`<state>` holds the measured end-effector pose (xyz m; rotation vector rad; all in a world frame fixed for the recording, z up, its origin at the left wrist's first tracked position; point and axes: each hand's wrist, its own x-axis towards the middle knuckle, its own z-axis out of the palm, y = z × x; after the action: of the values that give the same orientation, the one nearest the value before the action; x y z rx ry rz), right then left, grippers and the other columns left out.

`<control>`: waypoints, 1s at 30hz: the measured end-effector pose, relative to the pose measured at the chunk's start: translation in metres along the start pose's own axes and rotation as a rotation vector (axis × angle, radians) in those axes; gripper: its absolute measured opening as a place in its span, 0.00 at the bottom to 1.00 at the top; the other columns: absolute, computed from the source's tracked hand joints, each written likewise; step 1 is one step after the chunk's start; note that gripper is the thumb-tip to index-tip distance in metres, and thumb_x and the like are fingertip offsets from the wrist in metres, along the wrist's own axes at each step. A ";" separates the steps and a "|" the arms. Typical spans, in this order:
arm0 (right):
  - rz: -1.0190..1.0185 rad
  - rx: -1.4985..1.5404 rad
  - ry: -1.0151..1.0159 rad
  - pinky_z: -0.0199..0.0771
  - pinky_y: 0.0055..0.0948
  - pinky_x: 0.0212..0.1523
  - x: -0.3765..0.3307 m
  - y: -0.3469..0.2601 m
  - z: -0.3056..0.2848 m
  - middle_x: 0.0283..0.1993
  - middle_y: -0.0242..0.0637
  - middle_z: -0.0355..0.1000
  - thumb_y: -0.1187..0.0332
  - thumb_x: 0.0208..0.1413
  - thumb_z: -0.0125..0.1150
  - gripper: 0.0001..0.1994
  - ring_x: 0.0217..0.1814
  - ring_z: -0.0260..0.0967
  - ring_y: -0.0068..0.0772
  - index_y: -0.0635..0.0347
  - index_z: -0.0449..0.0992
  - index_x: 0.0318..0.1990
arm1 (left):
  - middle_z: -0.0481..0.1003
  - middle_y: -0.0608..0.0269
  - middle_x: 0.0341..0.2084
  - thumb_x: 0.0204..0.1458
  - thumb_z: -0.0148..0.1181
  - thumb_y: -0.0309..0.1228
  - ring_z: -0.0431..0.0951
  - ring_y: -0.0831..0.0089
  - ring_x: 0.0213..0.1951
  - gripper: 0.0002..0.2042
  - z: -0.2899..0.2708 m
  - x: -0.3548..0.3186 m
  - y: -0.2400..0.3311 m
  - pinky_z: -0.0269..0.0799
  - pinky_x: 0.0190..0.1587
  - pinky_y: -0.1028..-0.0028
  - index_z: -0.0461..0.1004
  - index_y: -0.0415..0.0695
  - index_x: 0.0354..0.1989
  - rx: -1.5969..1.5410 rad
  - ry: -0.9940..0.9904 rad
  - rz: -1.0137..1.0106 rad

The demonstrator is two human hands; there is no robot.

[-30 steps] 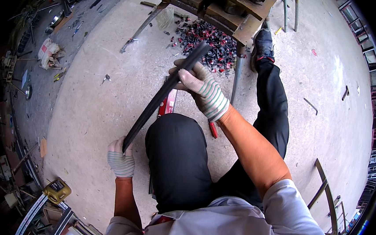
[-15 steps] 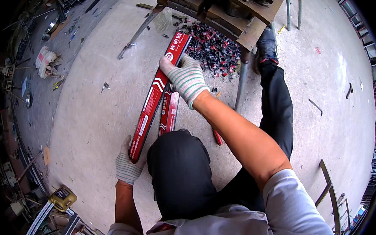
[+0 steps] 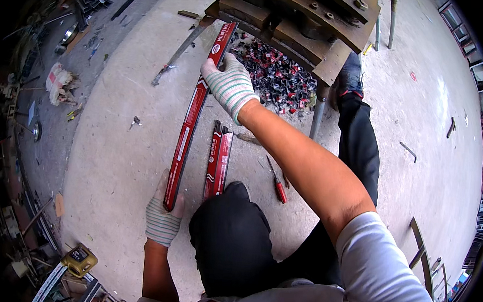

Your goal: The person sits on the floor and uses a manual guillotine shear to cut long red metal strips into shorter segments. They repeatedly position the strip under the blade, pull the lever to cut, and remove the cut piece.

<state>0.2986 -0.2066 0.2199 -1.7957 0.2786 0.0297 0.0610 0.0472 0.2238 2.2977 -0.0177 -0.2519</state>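
A long, narrow profile strip (image 3: pixel 185 132) wrapped in red printed film slants across the view, its dark side edge showing. My right hand (image 3: pixel 230 86), in a white glove with green stripes, grips it near its far end. The near end rests in my left hand (image 3: pixel 164 216), gloved alike, with fingers partly hidden behind the strip. The strip's far tip reaches the left edge of a heavy brown metal die-like machine (image 3: pixel 296 33) on legs. Further red-filmed profiles (image 3: pixel 218 160) lie on the floor, partly hidden by my knee.
Beneath the machine spreads a heap of small black and red scraps (image 3: pixel 276 74). A red-handled screwdriver (image 3: pixel 280 191) lies right of the floor profiles. A yellow-brown canister (image 3: pixel 79 260) stands at lower left. A bent metal rod (image 3: pixel 407 151) is on the floor at right.
Both hands have tilted the strip, so its film face now appears narrower, and its far end is raised toward the machine. My view has shifted slightly, showing more of the floor profiles and the screwdriver.
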 end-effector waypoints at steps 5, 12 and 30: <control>0.016 0.051 -0.017 0.72 0.47 0.64 0.025 0.005 0.013 0.52 0.68 0.77 0.53 0.64 0.52 0.28 0.60 0.75 0.65 0.73 0.74 0.58 | 0.63 0.40 0.73 0.62 0.60 0.25 0.65 0.50 0.73 0.33 -0.004 0.012 0.019 0.62 0.74 0.60 0.58 0.37 0.76 0.016 -0.008 0.021; -0.022 0.161 -0.043 0.74 0.45 0.63 0.046 0.013 0.018 0.52 0.65 0.79 0.54 0.65 0.52 0.27 0.58 0.77 0.62 0.72 0.76 0.56 | 0.63 0.42 0.73 0.62 0.60 0.26 0.65 0.49 0.73 0.34 -0.010 0.018 0.039 0.63 0.73 0.57 0.57 0.39 0.77 0.032 -0.028 -0.025; -0.005 0.166 -0.078 0.84 0.38 0.34 0.044 -0.005 0.003 0.37 0.54 0.81 0.55 0.66 0.53 0.24 0.35 0.83 0.44 0.75 0.75 0.51 | 0.62 0.39 0.73 0.61 0.57 0.23 0.63 0.48 0.74 0.34 -0.012 0.018 0.060 0.62 0.74 0.57 0.57 0.39 0.77 0.038 -0.043 0.021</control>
<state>0.3432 -0.2102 0.2167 -1.6268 0.2146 0.0711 0.0848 0.0139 0.2732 2.3287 -0.0696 -0.2922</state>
